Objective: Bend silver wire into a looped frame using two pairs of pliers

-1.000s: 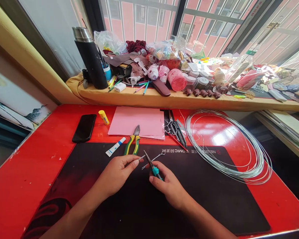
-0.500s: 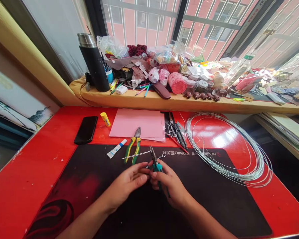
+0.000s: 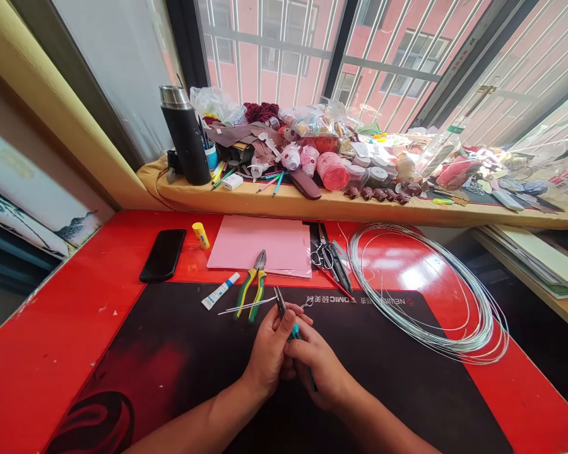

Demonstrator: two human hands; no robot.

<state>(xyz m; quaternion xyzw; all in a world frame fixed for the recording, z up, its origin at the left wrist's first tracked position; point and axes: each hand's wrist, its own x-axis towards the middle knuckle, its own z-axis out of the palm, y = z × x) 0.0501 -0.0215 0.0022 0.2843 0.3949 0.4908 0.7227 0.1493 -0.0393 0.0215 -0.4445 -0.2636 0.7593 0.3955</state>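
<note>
Both hands meet over the black desk mat (image 3: 170, 353). My right hand (image 3: 319, 366) is closed round small teal-handled pliers (image 3: 283, 304), whose dark jaws point up and away. My left hand (image 3: 271, 343) is closed against the pliers and pinches a short piece of silver wire (image 3: 246, 306) that sticks out to the left over the mat. A small wire loop shows just right of the jaws. Yellow-green pliers (image 3: 252, 285) lie just beyond my left hand.
A large coil of silver wire (image 3: 454, 296) lies right. Scissors and tools (image 3: 331, 255), a pink sheet (image 3: 262, 243), a white tube (image 3: 220, 291), a glue stick (image 3: 201, 235) and a black phone (image 3: 163, 253) lie on the red table. A cluttered sill holds a black flask (image 3: 185, 135).
My hands have come together from slightly apart. The left hand now presses against the pliers, and the wire piece has swung out to the left. The camera tilted up a little.
</note>
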